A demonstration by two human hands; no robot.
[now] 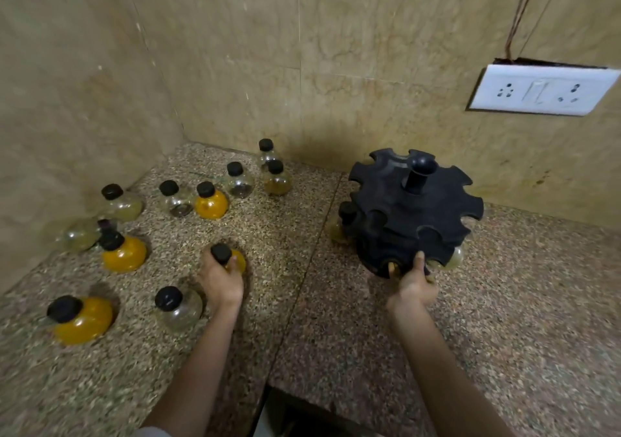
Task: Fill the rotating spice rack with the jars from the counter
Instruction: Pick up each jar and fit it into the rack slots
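A black rotating spice rack (413, 211) with notched tiers and a knob on top stands at the right of the counter. A few jars hang in its lower notches, one at its left side (346, 216). My right hand (415, 285) grips the rack's lower front edge. My left hand (220, 280) is closed around a round jar of yellow powder with a black cap (223, 255), which stands on the counter. Several more black-capped jars, some yellow (122, 252), some clear (178, 305), stand spread over the left of the counter.
The speckled stone counter (336, 329) meets tiled walls at the back and left. A white socket plate (542, 90) hangs on the wall at the upper right. The counter's front edge shows a dark gap at the bottom middle.
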